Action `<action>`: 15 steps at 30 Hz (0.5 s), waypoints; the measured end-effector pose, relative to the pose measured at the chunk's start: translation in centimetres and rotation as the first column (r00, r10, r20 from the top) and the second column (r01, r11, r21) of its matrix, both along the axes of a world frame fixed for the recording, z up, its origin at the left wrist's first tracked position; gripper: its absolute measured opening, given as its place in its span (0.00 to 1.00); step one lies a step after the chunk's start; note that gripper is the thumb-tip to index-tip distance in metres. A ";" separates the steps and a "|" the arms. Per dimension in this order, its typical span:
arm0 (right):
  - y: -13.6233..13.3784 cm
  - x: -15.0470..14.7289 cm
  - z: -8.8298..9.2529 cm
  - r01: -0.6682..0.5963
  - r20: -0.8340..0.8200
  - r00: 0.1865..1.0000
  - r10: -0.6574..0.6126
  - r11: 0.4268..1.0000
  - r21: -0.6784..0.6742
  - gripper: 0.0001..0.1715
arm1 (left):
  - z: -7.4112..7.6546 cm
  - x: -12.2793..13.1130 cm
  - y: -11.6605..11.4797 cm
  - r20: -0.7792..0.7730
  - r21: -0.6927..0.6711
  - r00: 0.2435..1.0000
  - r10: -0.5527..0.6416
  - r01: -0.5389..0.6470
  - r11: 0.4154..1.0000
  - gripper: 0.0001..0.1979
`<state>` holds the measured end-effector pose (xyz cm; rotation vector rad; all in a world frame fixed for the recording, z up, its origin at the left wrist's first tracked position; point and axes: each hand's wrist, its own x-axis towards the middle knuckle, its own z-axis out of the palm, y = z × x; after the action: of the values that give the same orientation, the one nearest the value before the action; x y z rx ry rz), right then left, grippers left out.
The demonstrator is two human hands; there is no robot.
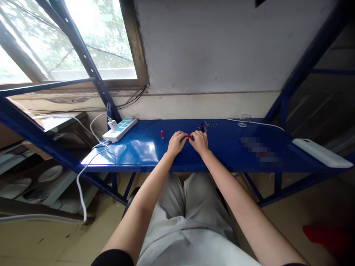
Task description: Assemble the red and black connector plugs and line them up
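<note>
Over the middle of the blue table (222, 147), my left hand (176, 142) and my right hand (200, 141) meet fingertip to fingertip. Between them is a small red piece (189, 136), pinched from both sides; its exact kind is too small to make out. A short red and white cylinder (162, 134) stands to the left of my left hand. Just behind my right hand lies a dark red and black item (202, 127), partly hidden by the fingers. Beside it several small metal bits (212, 125) sit in a row.
A white power strip (120, 130) with a plugged-in adapter (112, 124) is at the table's left end, its cable hanging over the edge. A clear glass (244, 120) is at the back right. A white flat case (321, 153) lies at the right end. Blue frame posts flank the table.
</note>
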<state>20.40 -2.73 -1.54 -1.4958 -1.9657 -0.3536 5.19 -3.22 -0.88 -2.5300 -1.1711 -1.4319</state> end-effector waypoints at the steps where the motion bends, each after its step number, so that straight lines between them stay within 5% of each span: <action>1: 0.0 0.0 0.0 -0.004 0.003 1.000 0.004 1.000 -0.006 0.08 | 0.0 0.0 0.0 0.001 -0.001 1.000 -0.002 0.002 1.000 0.10; 9: 0.1 -0.2 -0.1 -0.025 -0.008 1.000 0.025 1.000 -0.003 0.09 | 0.3 0.0 -0.2 0.067 -0.021 0.998 -0.021 0.023 1.000 0.11; 15: 0.6 -0.2 0.0 -0.033 -0.206 0.978 0.028 0.999 -0.021 0.08 | 1.4 -1.7 -0.6 0.446 0.028 0.888 0.110 -0.137 0.990 0.11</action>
<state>20.24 -2.18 -1.52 -1.4545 -1.8324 -0.1551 3.46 -3.83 0.47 -2.0992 -1.2856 -2.0431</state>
